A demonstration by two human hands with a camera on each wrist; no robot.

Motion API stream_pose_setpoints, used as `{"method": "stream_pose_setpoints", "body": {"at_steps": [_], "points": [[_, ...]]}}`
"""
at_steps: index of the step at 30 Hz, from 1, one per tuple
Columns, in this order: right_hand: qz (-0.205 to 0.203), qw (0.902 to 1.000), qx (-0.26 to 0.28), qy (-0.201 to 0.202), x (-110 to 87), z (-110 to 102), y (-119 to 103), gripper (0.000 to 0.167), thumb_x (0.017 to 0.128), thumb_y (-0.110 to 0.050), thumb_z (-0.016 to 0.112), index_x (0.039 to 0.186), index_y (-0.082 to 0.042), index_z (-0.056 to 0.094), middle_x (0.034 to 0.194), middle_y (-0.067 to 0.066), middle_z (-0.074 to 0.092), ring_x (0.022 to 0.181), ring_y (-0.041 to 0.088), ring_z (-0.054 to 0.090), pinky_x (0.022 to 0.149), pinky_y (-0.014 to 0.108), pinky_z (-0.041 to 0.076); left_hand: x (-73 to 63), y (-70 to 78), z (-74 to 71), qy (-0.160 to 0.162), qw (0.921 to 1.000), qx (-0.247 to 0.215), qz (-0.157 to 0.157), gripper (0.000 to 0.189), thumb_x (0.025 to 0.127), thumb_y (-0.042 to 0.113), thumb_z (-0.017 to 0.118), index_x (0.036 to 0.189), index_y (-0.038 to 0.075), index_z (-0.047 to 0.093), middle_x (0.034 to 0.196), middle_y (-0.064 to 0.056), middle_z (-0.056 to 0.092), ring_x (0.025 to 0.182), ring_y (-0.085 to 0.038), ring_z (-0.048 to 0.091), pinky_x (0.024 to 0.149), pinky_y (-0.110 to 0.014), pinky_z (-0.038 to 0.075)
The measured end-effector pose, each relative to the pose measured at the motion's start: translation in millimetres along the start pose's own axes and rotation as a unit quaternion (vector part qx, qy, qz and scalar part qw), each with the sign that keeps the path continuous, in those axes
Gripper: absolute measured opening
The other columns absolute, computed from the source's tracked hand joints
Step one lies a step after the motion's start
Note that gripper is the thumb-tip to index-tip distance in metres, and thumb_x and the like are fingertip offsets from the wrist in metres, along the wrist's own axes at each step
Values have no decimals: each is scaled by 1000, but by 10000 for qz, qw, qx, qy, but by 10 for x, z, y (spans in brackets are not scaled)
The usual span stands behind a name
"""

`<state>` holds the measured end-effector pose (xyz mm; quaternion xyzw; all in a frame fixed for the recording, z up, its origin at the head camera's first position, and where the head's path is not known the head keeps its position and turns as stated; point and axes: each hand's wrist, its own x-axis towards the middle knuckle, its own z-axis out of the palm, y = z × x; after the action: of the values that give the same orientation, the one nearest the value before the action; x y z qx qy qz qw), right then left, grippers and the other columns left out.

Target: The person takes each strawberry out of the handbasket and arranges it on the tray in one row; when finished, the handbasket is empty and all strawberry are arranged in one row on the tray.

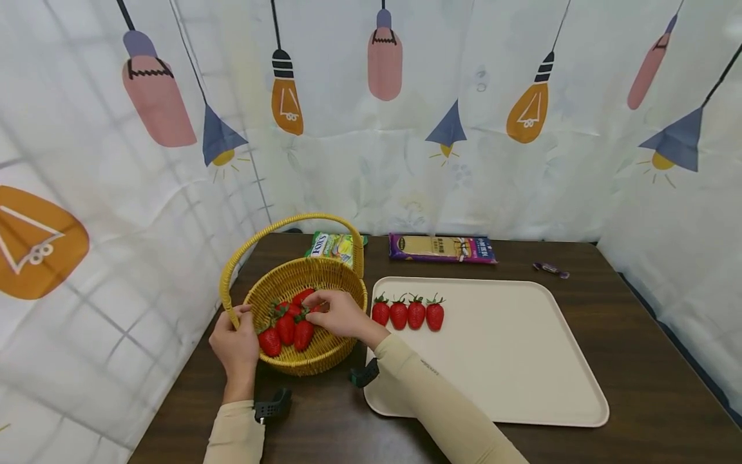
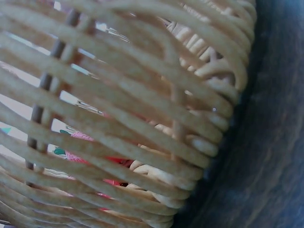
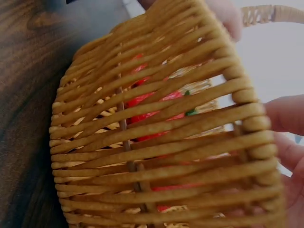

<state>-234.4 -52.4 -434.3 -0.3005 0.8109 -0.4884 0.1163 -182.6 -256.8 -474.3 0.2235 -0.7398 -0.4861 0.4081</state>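
A yellow wicker basket (image 1: 313, 367) with a tall hoop handle stands tilted on the table, holding several red strawberries (image 1: 285, 328) with green leaves. My left hand (image 1: 236, 341) grips its left rim near the foot of the handle. My right hand (image 1: 336, 314) reaches in over the right side, thumb and fingers pinching a strawberry that they mostly cover. On the cream tray (image 1: 493, 361), several strawberries (image 1: 416, 314) stand in a row near the back left corner, leaves pointing away. Both wrist views mainly show basket weave (image 2: 118, 95), with red fruit (image 3: 152, 107) visible through the gaps.
Behind the basket lies a green candy bag (image 1: 333, 246). A purple snack packet (image 1: 442, 249) lies behind the tray, and a small dark wrapped item (image 1: 551, 270) is at back right. A patterned curtain (image 1: 359, 167) hangs around the dark wooden table (image 1: 655, 386).
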Motion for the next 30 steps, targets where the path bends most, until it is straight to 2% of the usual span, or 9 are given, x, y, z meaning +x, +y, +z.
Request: {"method": "stream_pose_setpoints", "body": {"at_steps": [4, 7, 9, 12, 16, 20, 25, 28, 30], "points": [[48, 9989, -284, -378, 91, 56, -9, 26, 92, -18, 67, 117, -9, 69, 114, 5, 68, 96, 13, 62, 80, 21, 48, -9, -6, -5, -33, 10000, -10, -70, 19, 92, 11, 55, 85, -1, 69, 85, -4, 70, 68, -5, 50, 59, -24, 33], [58, 9969, -510, -596, 131, 104, 4, 26, 92, -16, 67, 116, -9, 69, 115, 5, 69, 95, 11, 61, 79, 20, 48, -19, -18, -13, -46, 9999, -24, -96, 20, 92, 11, 55, 85, -1, 69, 82, 6, 67, 67, -6, 49, 59, -25, 33], [89, 9953, -673, -685, 159, 127, 15, 27, 92, -17, 68, 118, -9, 69, 116, 3, 69, 96, 9, 61, 80, 20, 48, -17, -20, -13, -26, 10000, -30, -87, 20, 92, 11, 55, 83, -1, 68, 83, 7, 67, 67, -5, 50, 59, -24, 33], [193, 9934, -825, -773, 203, 134, 28, 28, 92, -18, 68, 119, -11, 68, 117, 1, 68, 100, 8, 61, 82, 21, 48, -4, -13, -5, -11, 10000, -55, -49, 19, 91, 11, 55, 80, 1, 66, 84, 4, 69, 68, -4, 51, 59, -24, 33], [303, 9927, -724, -915, 250, 113, 38, 29, 92, -18, 68, 120, -11, 67, 117, 0, 68, 103, 8, 61, 83, 21, 48, 14, -10, 7, -8, 9999, -89, -55, 18, 91, 11, 55, 79, 2, 65, 87, -3, 70, 65, -6, 50, 56, -24, 31], [312, 9901, -687, -1186, 271, 105, 60, 30, 92, -19, 68, 121, -11, 68, 115, -2, 69, 102, 5, 61, 85, 20, 47, 14, -14, 6, -32, 9999, -118, -87, 18, 91, 11, 56, 82, 1, 67, 83, 3, 68, 61, -9, 45, 54, -25, 29], [271, 9843, -743, -1578, 272, 105, 65, 31, 90, -20, 70, 120, -12, 69, 110, -4, 70, 97, 1, 60, 86, 18, 47, 5, -12, -1, -38, 9999, -120, -94, 18, 91, 10, 56, 82, 1, 68, 77, 17, 62, 60, -9, 44, 54, -24, 30], [238, 9819, -728, -1731, 269, 107, 66, 27, 89, -18, 72, 115, -11, 71, 105, -5, 71, 92, 0, 60, 83, 18, 47, 6, -10, 0, -24, 9999, -128, -64, 18, 91, 10, 56, 83, -1, 68, 78, 14, 64, 61, -8, 46, 55, -24, 30], [187, 9793, -795, -1854, 268, 112, 72, 22, 88, -16, 72, 110, -11, 73, 101, -7, 71, 89, -2, 59, 82, 17, 46, 7, -9, 3, -30, 9999, -135, -42, 19, 91, 10, 56, 82, -1, 67, 82, 4, 68, 62, -8, 47, 55, -24, 30]]}}
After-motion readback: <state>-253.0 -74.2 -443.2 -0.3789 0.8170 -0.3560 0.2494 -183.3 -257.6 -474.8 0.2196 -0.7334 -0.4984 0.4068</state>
